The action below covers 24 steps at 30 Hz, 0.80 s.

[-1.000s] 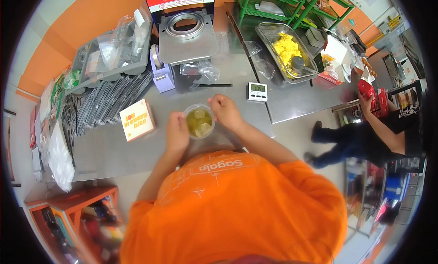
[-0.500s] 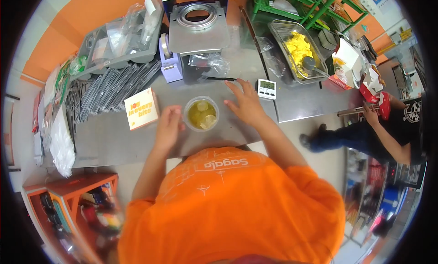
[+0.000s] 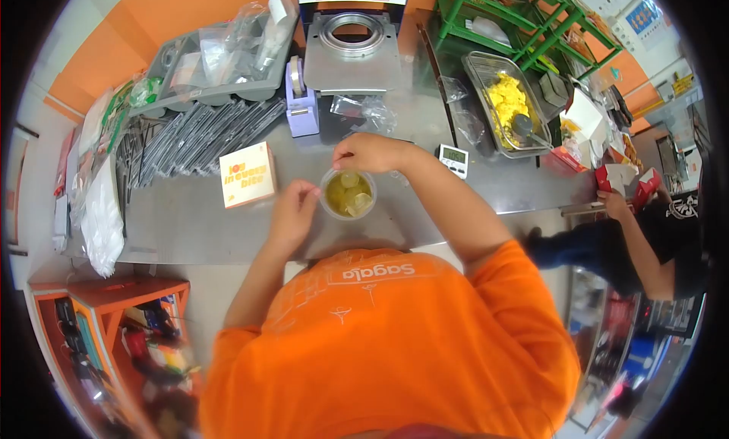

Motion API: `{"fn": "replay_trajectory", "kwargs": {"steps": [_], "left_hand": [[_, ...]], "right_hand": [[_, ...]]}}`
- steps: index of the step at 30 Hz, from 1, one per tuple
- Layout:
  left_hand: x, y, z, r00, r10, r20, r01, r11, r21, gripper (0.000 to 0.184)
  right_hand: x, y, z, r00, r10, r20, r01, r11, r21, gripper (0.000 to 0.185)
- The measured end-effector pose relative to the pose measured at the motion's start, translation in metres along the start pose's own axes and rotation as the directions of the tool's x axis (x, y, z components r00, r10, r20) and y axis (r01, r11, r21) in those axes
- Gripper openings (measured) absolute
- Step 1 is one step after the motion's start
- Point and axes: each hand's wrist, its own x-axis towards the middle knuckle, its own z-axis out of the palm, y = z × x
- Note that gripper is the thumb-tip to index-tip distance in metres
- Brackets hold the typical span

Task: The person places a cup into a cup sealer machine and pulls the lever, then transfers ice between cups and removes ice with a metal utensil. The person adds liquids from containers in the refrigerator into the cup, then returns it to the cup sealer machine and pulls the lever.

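A round clear cup (image 3: 348, 196) of greenish drink with pale pieces in it stands on the steel table, near its front edge. My left hand (image 3: 295, 211) is at the cup's left side, fingers curled and the fingertips at the rim. Over the far rim reaches my right hand (image 3: 369, 152), its fingers bent together at the edge of the cup; whatever they may pinch is too small to make out. To the left is a white box (image 3: 247, 176) with orange and yellow lettering. A small white timer (image 3: 453, 161) lies to the right of my right hand.
Behind the cup stand a sealing machine (image 3: 353, 55) and a purple tape dispenser (image 3: 301, 105). Wrapped black straws (image 3: 205, 139) and a grey tray (image 3: 171, 97) are at the left. A wire basket (image 3: 543, 127) holds yellow food. A co-worker's hand (image 3: 614, 204) holds a red box at the right.
My right hand, spread beside the cup half a second ago, has moved left to the cup's far rim, its fingers now closed. My left hand has come to the rim. The view has shifted.
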Motion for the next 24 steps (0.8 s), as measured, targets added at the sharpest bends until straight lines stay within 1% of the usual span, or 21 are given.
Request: {"fn": "replay_trajectory", "kwargs": {"steps": [1, 2, 3, 4, 6, 7, 8, 10, 11, 13, 14, 15, 16, 17, 18, 19, 20, 22, 23, 24], "left_hand": [[-0.002, 0.001, 0.001, 0.995, 0.09, -0.04, -0.085, 0.989, 0.12, 0.012], [-0.004, -0.002, 0.002, 0.995, 0.083, -0.049, -0.077, 0.99, 0.114, 0.012], [-0.007, -0.006, 0.005, 0.978, 0.196, -0.071, -0.186, 0.974, 0.127, 0.011], [-0.009, -0.01, 0.007, 0.947, 0.308, -0.09, -0.294, 0.945, 0.143, 0.009], [-0.016, -0.019, 0.009, 0.95, 0.301, -0.081, -0.291, 0.95, 0.116, 0.007], [-0.021, -0.025, 0.009, 0.952, 0.298, -0.065, -0.291, 0.952, 0.096, 0.005], [-0.026, -0.032, 0.009, 0.953, 0.297, -0.068, -0.29, 0.953, 0.091, 0.005], [-0.034, -0.049, 0.004, 0.976, 0.213, 0.04, -0.217, 0.966, 0.142, 0.003], [-0.037, -0.056, 0.0, 0.976, 0.215, 0.037, -0.218, 0.966, 0.138, 0.003], [-0.04, -0.064, -0.009, 0.967, 0.248, 0.062, -0.255, 0.91, 0.328, 0.002], [-0.039, -0.064, -0.012, 0.967, 0.249, 0.061, -0.255, 0.91, 0.327, 0.002], [-0.036, -0.062, -0.016, 0.966, 0.256, 0.016, -0.244, 0.895, 0.373, 0.003], [-0.033, -0.058, -0.019, 0.963, 0.266, -0.034, -0.228, 0.879, 0.418, 0.003], [-0.029, -0.056, -0.019, 0.963, 0.267, -0.046, -0.224, 0.881, 0.417, 0.003], [-0.025, -0.054, -0.019, 0.979, 0.2, -0.039, -0.166, 0.897, 0.411, 0.006], [-0.023, -0.053, -0.019, 0.991, 0.134, -0.028, -0.111, 0.908, 0.405, 0.009], [-0.021, -0.055, -0.017, 0.99, 0.14, -0.034, -0.114, 0.907, 0.404, 0.009], [-0.014, -0.06, -0.011, 0.984, 0.174, 0.031, -0.169, 0.872, 0.459, 0.019], [-0.012, -0.058, -0.01, 0.982, 0.189, 0.024, -0.179, 0.871, 0.457, 0.019], [-0.012, -0.055, -0.007, 0.953, 0.302, 0.012, -0.269, 0.829, 0.49, 0.025]], "right_hand": [[0.0, 0.002, 0.0, 1.0, -0.004, 0.011, 0.004, 1.0, -0.005, 0.019], [-0.003, 0.005, 0.001, 1.0, -0.02, -0.018, 0.02, 0.999, 0.035, 0.019], [-0.005, 0.007, 0.002, 0.998, -0.032, -0.05, 0.036, 0.996, 0.077, 0.018], [-0.007, 0.008, 0.005, 0.999, -0.029, -0.042, 0.032, 0.997, 0.075, 0.018], [-0.011, 0.008, 0.011, 0.974, -0.09, -0.209, 0.081, 0.995, -0.049, 0.017], [-0.012, 0.008, 0.013, 0.975, -0.087, -0.205, 0.079, 0.996, -0.05, 0.017], [-0.013, 0.009, 0.014, 0.969, -0.074, -0.234, 0.067, 0.997, -0.038, 0.017], [-0.016, 0.01, 0.012, 0.964, -0.062, -0.26, 0.054, 0.998, -0.035, 0.018], [-0.018, 0.011, 0.011, 0.966, -0.054, -0.253, 0.048, 0.998, -0.03, 0.018], [-0.025, 0.009, 0.012, 0.968, -0.046, -0.246, 0.041, 0.999, -0.024, 0.019], [-0.03, 0.004, 0.014, 0.953, 0.017, -0.303, -0.029, 0.999, -0.036, 0.027], [-0.035, -0.003, 0.015, 0.931, 0.074, -0.357, -0.097, 0.994, -0.046, 0.038], [-0.041, -0.017, 0.015, 0.933, 0.067, -0.353, -0.092, 0.994, -0.054, 0.038], [-0.048, -0.036, 0.015, 0.944, -0.028, -0.33, -0.046, 0.975, -0.216, 0.053], [-0.054, -0.048, 0.019, 0.949, -0.119, -0.293, 0.002, 0.929, -0.371, 0.069], [-0.056, -0.053, 0.028, 0.949, -0.125, -0.289, 0.007, 0.925, -0.379, 0.069], [-0.057, -0.058, 0.037, 0.959, -0.125, -0.252, -0.036, 0.834, -0.55, 0.08], [-0.055, -0.062, 0.045, 0.966, -0.122, -0.226, -0.078, 0.7, -0.71, 0.09], [-0.051, -0.062, 0.045, 0.98, -0.051, -0.192, -0.096, 0.724, -0.683, 0.093], [-0.049, -0.063, 0.042, 0.988, 0.02, -0.153, -0.116, 0.747, -0.655, 0.097]]}}
